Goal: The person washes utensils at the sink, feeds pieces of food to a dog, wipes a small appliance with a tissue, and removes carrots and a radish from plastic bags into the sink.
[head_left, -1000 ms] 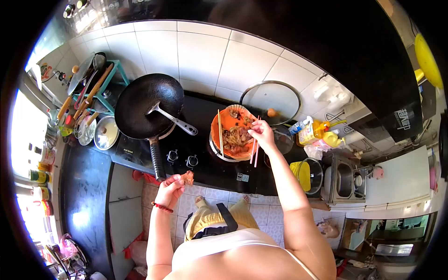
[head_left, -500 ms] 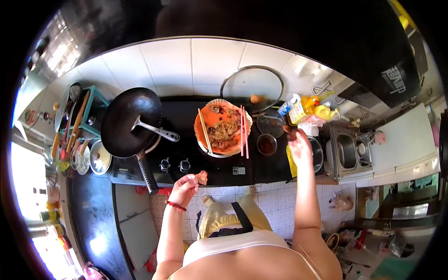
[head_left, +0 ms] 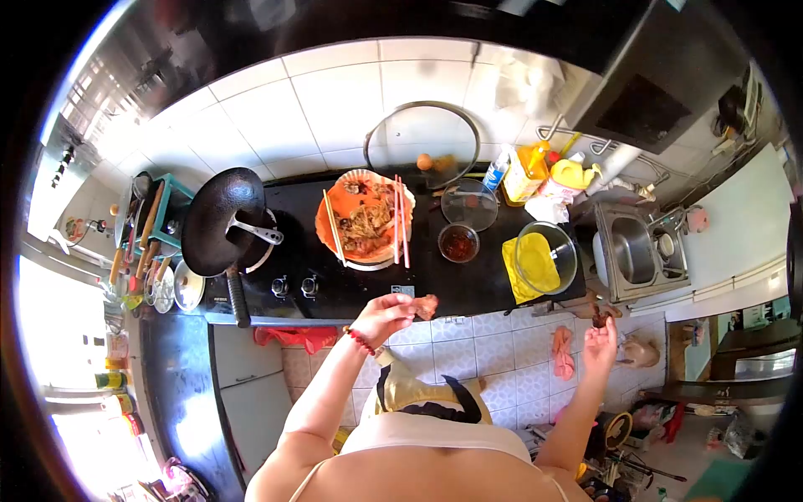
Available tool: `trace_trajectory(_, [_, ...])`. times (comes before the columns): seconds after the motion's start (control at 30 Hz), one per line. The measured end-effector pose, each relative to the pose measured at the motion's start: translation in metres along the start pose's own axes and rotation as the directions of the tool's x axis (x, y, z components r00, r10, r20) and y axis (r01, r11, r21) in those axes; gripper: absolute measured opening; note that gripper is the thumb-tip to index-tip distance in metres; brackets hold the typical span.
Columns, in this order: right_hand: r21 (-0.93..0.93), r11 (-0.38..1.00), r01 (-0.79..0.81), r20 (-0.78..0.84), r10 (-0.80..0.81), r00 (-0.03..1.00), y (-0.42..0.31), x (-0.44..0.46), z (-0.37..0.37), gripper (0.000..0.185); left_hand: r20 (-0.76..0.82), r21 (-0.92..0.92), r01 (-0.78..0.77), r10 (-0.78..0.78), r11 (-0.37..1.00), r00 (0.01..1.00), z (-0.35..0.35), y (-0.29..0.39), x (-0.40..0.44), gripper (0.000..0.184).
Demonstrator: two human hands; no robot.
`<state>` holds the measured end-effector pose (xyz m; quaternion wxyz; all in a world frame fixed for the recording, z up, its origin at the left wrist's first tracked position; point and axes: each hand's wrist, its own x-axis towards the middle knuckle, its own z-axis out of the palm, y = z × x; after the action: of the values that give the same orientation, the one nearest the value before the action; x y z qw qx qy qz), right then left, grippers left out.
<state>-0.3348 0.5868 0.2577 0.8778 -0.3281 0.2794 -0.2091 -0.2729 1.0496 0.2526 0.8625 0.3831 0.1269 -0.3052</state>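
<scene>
At the counter's front edge, the left hand (head_left: 383,318) is gripping a reddish-brown piece of food (head_left: 427,307) between thumb and fingers, with the piece projecting beyond the fingertips, likely for a light grip.

Well to the right, the right hand (head_left: 599,345) is pinching a darker piece of food (head_left: 600,319) at its fingertips, palm partly open; probably little of the hand is being soiled.

Next outward, the orange-lined bowl (head_left: 337,199) is sitting on the stove, holding brown cooked food (head_left: 368,224). Pale chopsticks (head_left: 334,226) are lying across its left side, pink chopsticks (head_left: 402,224) across its right, seemingly within reach of either hand.

Beside it, a small bowl (head_left: 441,239) is holding dark red contents.

Left: the wok (head_left: 219,192) is resting tilted, its handle (head_left: 237,299) pointing toward the person, presumably for grasping.

Behind: a glass lid (head_left: 401,134) is leaning against the wall, apparently saving counter space.
</scene>
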Motion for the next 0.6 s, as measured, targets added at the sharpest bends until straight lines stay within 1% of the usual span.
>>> trace_trajectory(0.07, [-0.027,0.999,0.022,-0.007,-0.022,1.000,-0.032,0.005,-0.033,0.009,-0.008,0.053,0.013,-0.012,0.999,1.000,0.042,-0.017,0.010,0.020])
trace_trajectory(0.13, [-0.047,0.997,0.057,0.004,-0.057,0.998,-0.063,0.004,-0.069,0.013,0.024,0.074,0.023,-0.024,0.997,0.999,0.081,-0.046,0.029,0.020])
trace_trajectory(0.2, [-0.075,0.994,0.083,-0.062,-0.088,0.994,-0.094,0.000,-0.102,0.015,0.076,0.088,0.052,-0.059,0.995,0.995,0.127,-0.081,0.049,0.022])
trace_trajectory(0.23, [-0.090,0.991,0.100,-0.100,-0.109,0.989,-0.110,-0.002,-0.121,0.017,0.124,0.108,0.078,-0.091,0.991,0.988,0.147,-0.101,0.059,0.023])
trace_trajectory(0.27, [-0.086,0.991,0.105,-0.025,-0.108,0.994,-0.127,-0.003,-0.142,0.019,0.172,0.124,0.120,-0.140,0.985,0.975,0.168,-0.122,0.072,0.025])
trace_trajectory(0.33, [-0.073,0.985,0.158,-0.040,-0.161,0.986,-0.152,-0.011,-0.184,0.020,0.274,0.173,0.224,-0.265,0.959,0.925,0.211,-0.166,0.092,0.025])
trace_trajectory(0.37, [-0.063,0.975,0.215,-0.084,-0.219,0.972,-0.165,-0.022,-0.204,0.020,0.301,0.243,0.235,-0.303,0.941,0.904,0.234,-0.183,0.102,0.025])
trace_trajectory(0.43, [-0.048,0.949,0.312,-0.093,-0.315,0.945,-0.195,-0.038,-0.235,0.020,0.368,0.368,0.257,-0.394,0.894,0.842,0.282,-0.214,0.120,0.026])
trace_trajectory(0.5, [0.000,0.919,0.394,-0.273,-0.379,0.884,-0.211,-0.041,-0.284,0.020,0.518,0.408,0.277,-0.470,0.870,0.715,0.314,-0.252,0.154,0.030])
trace_trajectory(0.57, [0.143,0.882,0.448,-0.370,-0.372,0.851,-0.231,-0.053,-0.325,0.018,0.479,0.509,0.303,-0.558,0.806,0.678,0.361,-0.280,0.171,0.032])
trace_trajectory(0.6, [0.147,0.866,0.478,-0.421,-0.382,0.823,-0.242,-0.060,-0.329,0.016,0.416,0.508,0.344,-0.575,0.789,0.705,0.378,-0.294,0.178,0.029])
